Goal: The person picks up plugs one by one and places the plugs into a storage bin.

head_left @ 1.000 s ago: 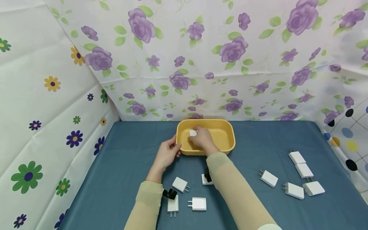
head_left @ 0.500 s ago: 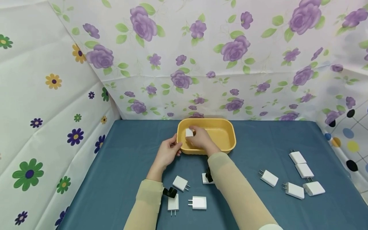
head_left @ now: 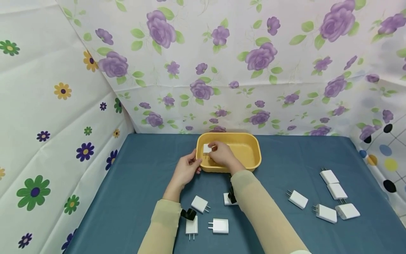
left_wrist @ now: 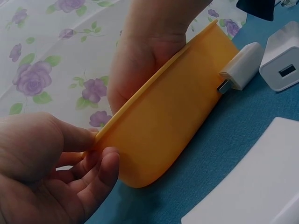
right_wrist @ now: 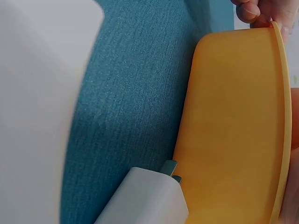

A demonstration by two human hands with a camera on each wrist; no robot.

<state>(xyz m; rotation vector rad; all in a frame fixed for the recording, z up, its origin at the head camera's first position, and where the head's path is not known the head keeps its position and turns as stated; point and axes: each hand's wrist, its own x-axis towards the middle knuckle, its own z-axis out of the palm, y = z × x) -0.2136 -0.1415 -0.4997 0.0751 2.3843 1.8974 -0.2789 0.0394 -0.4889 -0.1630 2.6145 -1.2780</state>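
A white plug-in charger (head_left: pixel 207 149) is inside the yellow plastic basin (head_left: pixel 244 151), near its left wall, with its prongs toward me. My right hand (head_left: pixel 221 153) reaches into the basin and pinches the charger's right side between thumb and forefinger. At the left front corner, my left hand (head_left: pixel 185 168) grips the rim. The left wrist view shows that thumb on the rim with the other fingers curled against the outer wall. In both wrist views, the basin wall hides the charger in my right hand.
Near my forearms lie several chargers, among them one (head_left: pixel 220 226) in front and one (head_left: pixel 199 204) by the left sleeve. Another (head_left: pixel 229 199) is partly behind the right wrist strap. To the right are several more, including a charger (head_left: pixel 298 199). A flowered sheet (head_left: pixel 203 70) hangs behind.
Inside the basin, my right hand has shifted the charger a little left and laid it flatter, so its prongs show. My left hand keeps its hold on the rim.
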